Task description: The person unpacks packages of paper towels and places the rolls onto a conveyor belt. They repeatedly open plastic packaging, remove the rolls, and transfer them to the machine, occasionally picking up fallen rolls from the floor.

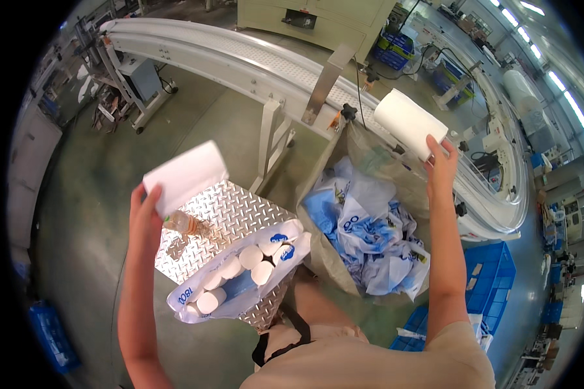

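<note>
My left hand (146, 211) is closed on one end of a white paper roll (189, 174), held up over the metal stand and slightly blurred. On the right, the fingers of my right hand (441, 161) grip the near end of another white paper roll (405, 120) at the conveyor's edge. Whether that roll rests on the belt I cannot tell. Between my arms, an opened printed plastic bag (187, 299) lies on the stand with several white rolls (251, 257) inside, their ends facing up, and a gap among them.
The stand has a patterned metal top (250, 206); a bottle (183, 223) is on it below my left hand. A large sack (331, 256) of crumpled blue-white plastic bags (363, 220) hangs beside the curved conveyor (240, 55). Blue crates (490, 282) sit at the lower right.
</note>
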### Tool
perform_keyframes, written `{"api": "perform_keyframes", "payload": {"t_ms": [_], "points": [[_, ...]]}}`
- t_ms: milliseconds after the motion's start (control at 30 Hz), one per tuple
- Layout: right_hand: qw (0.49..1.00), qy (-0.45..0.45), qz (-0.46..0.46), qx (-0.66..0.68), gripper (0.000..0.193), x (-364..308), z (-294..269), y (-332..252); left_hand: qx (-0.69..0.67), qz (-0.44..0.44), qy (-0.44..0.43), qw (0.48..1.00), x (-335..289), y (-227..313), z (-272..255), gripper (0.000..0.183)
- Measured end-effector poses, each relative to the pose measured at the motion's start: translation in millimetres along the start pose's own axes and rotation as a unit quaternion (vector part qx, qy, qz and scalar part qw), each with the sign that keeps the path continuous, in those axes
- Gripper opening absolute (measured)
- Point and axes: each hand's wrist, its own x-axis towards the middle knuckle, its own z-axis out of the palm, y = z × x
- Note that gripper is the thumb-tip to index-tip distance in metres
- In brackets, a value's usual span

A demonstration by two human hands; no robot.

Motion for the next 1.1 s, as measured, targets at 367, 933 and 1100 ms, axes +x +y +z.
{"api": "perform_keyframes", "payload": {"t_ms": [367, 933, 1100], "points": [[0.933, -0.24, 0.238, -0.126, 0.053, 147.6, 55.0, 61.4, 0.309, 0.023, -0.09, 0.947, 292.9, 9.4, 269.8, 0.049], [0.735, -0.67, -0.067, -0.081, 0.032, -148.9, 99.0, 181.6, 0.469, 0.402, 0.075, 0.783, 92.9, -126.3, 173.0, 0.015], [0.573, -0.799, -0.107, -0.147, 0.046, -227.6, 114.1, 255.2, 0.685, 0.027, -0.112, 0.72, -112.0, -237.8, -8.3, 0.024]]}}
